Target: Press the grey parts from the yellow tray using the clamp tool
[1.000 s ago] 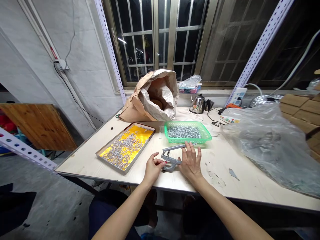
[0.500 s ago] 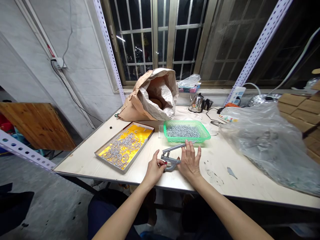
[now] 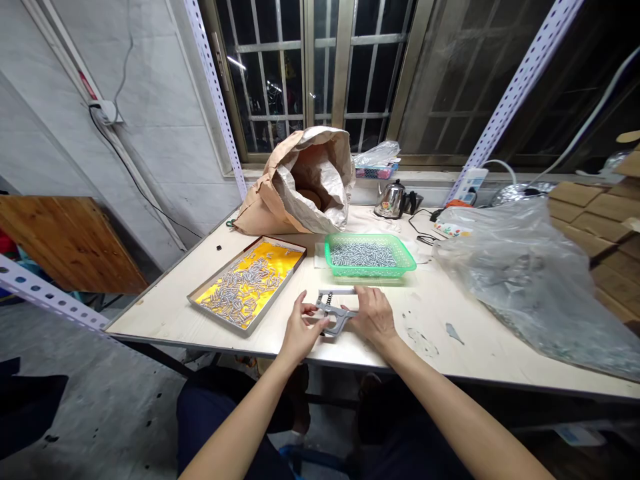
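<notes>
Over the table's front part, both hands hold a grey metal hand tool with two arms and a dark coil spring between them at its left end. My left hand pinches that left end between thumb and fingers; anything small in the pinch is hidden. My right hand is closed around the right ends of the arms, fingers over the upper arm. Left of the hands, a shallow tray with a yellow lining holds many small metal springs. Behind them, a green basket contains small grey metal pieces.
A big open paper sack lies behind the tray. A kettle stands near the window. At right, a large clear plastic bag covers much of the table, with stacked cardboard boxes beyond it.
My right fingers, stretched out before, have curled over the tool. Its upper arm has swung down to nearly level. The red bit at my left fingertips no longer shows. The view has shifted slightly.
</notes>
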Available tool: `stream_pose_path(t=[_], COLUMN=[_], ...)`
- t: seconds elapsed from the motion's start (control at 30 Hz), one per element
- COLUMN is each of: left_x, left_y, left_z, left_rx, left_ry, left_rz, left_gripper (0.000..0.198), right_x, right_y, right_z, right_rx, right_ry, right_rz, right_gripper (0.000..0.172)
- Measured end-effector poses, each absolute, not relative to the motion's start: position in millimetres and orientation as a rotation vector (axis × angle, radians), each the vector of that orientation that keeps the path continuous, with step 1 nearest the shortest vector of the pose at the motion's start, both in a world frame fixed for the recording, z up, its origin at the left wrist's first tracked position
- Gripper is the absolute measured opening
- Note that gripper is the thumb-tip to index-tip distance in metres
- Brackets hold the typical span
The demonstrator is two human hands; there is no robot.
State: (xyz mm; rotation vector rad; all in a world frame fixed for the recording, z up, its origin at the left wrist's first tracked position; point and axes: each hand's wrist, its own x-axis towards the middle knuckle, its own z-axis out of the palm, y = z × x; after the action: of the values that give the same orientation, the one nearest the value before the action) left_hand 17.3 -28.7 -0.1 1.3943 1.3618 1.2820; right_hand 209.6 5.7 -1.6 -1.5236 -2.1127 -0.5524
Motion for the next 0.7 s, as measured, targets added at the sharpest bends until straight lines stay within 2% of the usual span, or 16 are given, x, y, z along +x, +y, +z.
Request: stream_pose_path(t=[0.13, 0.2, 0.33, 0.43, 0.53, 0.7], left_x=[7, 4, 5, 9, 14, 23], left_y=[-36, -37, -32, -27, -23, -22], left_z=[-1, -1, 1, 6, 12, 11], left_rx=[1.325, 1.281, 1.242, 1.154, 1.111, 1.170], left_ry=[1.407, 1.429, 1.423, 1.348, 1.335, 1.398], left_rz=[1.491, 1.512, 1.409, 1.226, 1.090, 1.059], left_gripper=[0.051, 0.042, 0.043, 0.047, 0.035, 0.021], right_x=[210, 208, 202, 199, 198, 201], right_y=[13, 17, 19, 18, 15, 12], right_z=[-3, -2, 7, 16, 21, 15], right_rx=[-1.603, -1.602, -1.591, -1.553, -1.531, -1.432], right_ry=[-2.317, -2.356, -2.385, -2.346, -2.284, -2.116], right_rz=[-0.425, -0.406, -0.402, -0.433, -0.460, -0.531], right_gripper=[0.017, 0.017, 0.019, 0.025, 0.031, 0.043])
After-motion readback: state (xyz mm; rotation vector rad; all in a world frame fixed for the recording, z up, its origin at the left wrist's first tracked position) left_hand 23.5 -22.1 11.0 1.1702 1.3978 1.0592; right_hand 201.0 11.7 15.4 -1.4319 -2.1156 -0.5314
